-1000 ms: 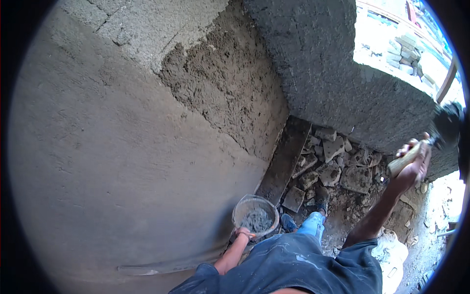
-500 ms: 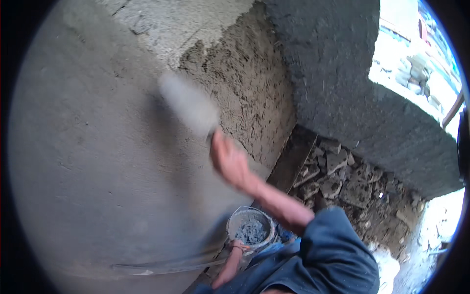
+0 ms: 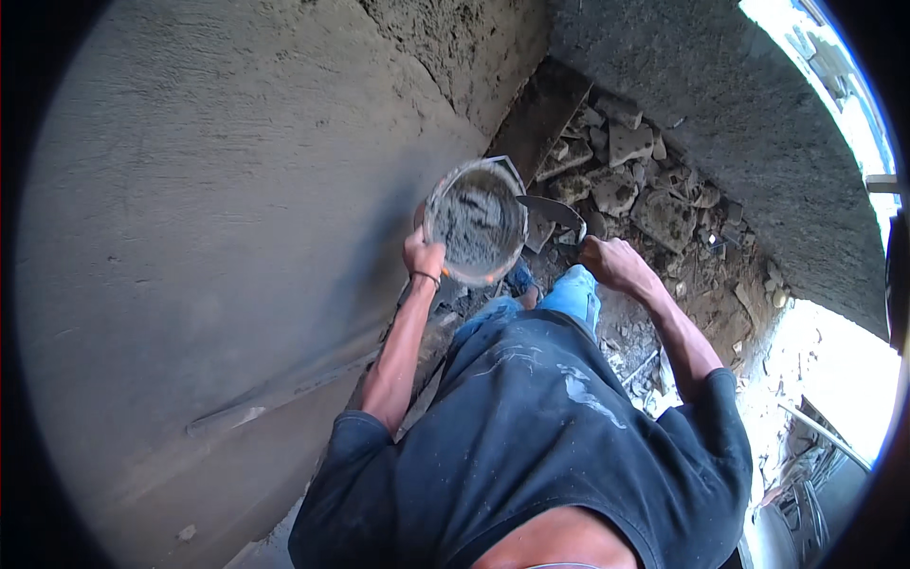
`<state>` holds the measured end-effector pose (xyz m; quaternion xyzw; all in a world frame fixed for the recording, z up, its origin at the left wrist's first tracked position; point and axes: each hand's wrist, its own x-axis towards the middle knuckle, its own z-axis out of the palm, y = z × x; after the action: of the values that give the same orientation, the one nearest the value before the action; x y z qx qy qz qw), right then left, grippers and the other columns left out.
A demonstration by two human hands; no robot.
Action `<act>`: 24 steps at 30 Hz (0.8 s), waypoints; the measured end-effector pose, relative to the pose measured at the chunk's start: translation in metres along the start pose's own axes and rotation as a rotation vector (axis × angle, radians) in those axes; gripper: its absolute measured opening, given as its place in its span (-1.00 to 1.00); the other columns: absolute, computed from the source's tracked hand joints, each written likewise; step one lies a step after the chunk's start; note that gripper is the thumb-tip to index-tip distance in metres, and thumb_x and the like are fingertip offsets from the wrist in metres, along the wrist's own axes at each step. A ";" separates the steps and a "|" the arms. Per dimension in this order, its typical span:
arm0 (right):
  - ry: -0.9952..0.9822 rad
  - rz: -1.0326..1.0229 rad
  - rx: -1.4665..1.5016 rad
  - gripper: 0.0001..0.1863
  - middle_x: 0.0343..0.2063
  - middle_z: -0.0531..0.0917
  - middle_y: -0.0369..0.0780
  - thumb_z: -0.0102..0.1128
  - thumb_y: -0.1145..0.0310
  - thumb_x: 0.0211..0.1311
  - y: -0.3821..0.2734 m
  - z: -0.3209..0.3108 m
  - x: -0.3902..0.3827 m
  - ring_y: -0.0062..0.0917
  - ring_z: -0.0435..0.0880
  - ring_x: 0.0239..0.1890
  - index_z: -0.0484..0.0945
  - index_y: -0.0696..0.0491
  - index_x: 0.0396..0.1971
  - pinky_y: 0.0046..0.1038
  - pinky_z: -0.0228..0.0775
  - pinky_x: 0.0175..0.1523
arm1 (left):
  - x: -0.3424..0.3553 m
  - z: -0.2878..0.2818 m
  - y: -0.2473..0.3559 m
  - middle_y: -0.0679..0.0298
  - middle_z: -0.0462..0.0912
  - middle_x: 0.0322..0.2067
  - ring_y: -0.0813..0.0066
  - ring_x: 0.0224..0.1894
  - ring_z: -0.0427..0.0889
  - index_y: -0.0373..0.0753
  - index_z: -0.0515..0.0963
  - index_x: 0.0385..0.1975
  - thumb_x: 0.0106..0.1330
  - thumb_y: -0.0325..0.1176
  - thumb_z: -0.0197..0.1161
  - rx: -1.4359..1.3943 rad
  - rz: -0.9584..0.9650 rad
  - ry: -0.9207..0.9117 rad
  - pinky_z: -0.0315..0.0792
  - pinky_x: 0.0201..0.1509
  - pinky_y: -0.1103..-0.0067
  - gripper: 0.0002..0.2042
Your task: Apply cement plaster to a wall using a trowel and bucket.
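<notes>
A round bucket [image 3: 519, 248] of wet grey mortar [image 3: 474, 223] hangs in front of me, close to the plastered wall. My left hand [image 3: 424, 256] is closed on the bucket's near left rim. To the right, my right hand [image 3: 616, 264] grips a trowel [image 3: 553, 209] by its handle, most of which the fingers hide. The trowel's dark blade points left, its tip at the bucket's right rim. The bucket's wire handle [image 3: 509, 169] stands over the far edge.
Smooth grey plaster covers the wall [image 3: 218, 218] on the left, with a rougher patch [image 3: 464, 47] farther up. Broken stone rubble [image 3: 654, 190] lies at the foot of a dark wall [image 3: 701, 95]. A long thin strip [image 3: 284, 389] runs along the left wall's base.
My right hand has brought the trowel down from the wall to the bucket's right side. The bucket, in my left hand, now appears higher in view. My view has tilted downward.
</notes>
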<state>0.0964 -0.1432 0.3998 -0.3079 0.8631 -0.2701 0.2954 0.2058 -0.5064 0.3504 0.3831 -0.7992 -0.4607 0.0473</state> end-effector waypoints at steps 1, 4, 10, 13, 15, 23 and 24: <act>-0.016 0.005 -0.017 -0.76 -0.56 0.59 0.08 0.07 0.25 0.17 -0.002 -0.003 0.001 -0.02 0.60 -0.44 0.47 0.14 -0.33 -0.08 0.42 -0.32 | -0.002 0.005 0.012 0.18 0.66 -0.50 0.33 -0.39 0.64 -0.26 0.62 -0.32 -0.12 -0.56 0.05 0.002 -0.007 -0.008 0.46 -0.20 0.47 -0.68; 0.003 0.011 -0.005 -0.77 -0.59 0.57 0.09 0.01 0.27 0.21 -0.003 0.015 0.009 0.00 0.60 -0.45 0.43 0.16 -0.36 -0.06 0.40 -0.36 | -0.011 0.009 0.056 0.12 0.71 -0.32 0.30 -0.25 0.69 -0.20 0.61 -0.09 -0.11 -0.56 0.10 -0.028 0.051 -0.010 0.47 -0.09 0.50 -0.53; -0.177 -0.282 0.319 -0.76 -0.60 0.57 -0.08 0.00 0.27 0.27 -0.034 0.033 0.025 -0.27 0.59 -0.60 0.42 0.18 -0.36 -0.22 0.42 -0.45 | -0.024 0.013 0.109 0.10 0.71 -0.39 0.31 -0.32 0.69 -0.19 0.62 -0.14 -0.11 -0.56 0.09 0.074 0.171 -0.100 0.48 -0.17 0.48 -0.56; -0.348 0.108 0.756 -0.64 -0.65 0.44 -0.32 0.03 0.15 0.33 -0.080 0.010 0.019 -0.62 0.44 -0.64 0.46 0.21 -0.24 -0.50 0.36 -0.52 | -0.033 0.011 0.114 0.09 0.70 -0.44 0.31 -0.38 0.68 -0.20 0.63 -0.16 -0.11 -0.56 0.09 0.193 0.179 -0.135 0.48 -0.24 0.45 -0.58; -0.398 0.103 1.041 -0.66 -0.66 0.46 -0.32 0.02 0.15 0.35 -0.067 0.043 0.027 -0.64 0.45 -0.68 0.46 0.19 -0.27 -0.52 0.35 -0.60 | -0.033 0.017 0.110 0.16 0.70 -0.48 0.42 -0.42 0.66 -0.24 0.63 -0.19 -0.12 -0.59 0.08 0.061 0.167 -0.177 0.47 -0.27 0.48 -0.58; -0.502 0.169 1.610 -0.70 -0.62 0.43 -0.34 0.00 0.12 0.38 -0.051 0.050 -0.007 -0.71 0.40 -0.79 0.46 0.05 -0.13 -0.65 0.25 -0.76 | -0.028 0.003 0.082 0.32 0.57 -0.53 0.62 -0.57 0.45 -0.33 0.62 -0.24 -0.20 -0.67 0.07 -0.280 -0.005 -0.203 0.33 -0.56 0.63 -0.58; -0.447 0.197 1.603 -0.70 -0.62 0.43 -0.34 0.00 0.13 0.39 -0.050 0.048 -0.013 -0.70 0.40 -0.78 0.46 0.06 -0.13 -0.65 0.24 -0.75 | -0.032 -0.001 0.080 0.35 0.53 -0.57 0.61 -0.59 0.44 -0.32 0.60 -0.26 -0.20 -0.68 0.06 -0.261 -0.115 -0.181 0.31 -0.61 0.62 -0.60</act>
<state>0.1555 -0.1813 0.4035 0.0258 0.3539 -0.7074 0.6113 0.1835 -0.4633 0.4217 0.3756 -0.7103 -0.5953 -0.0017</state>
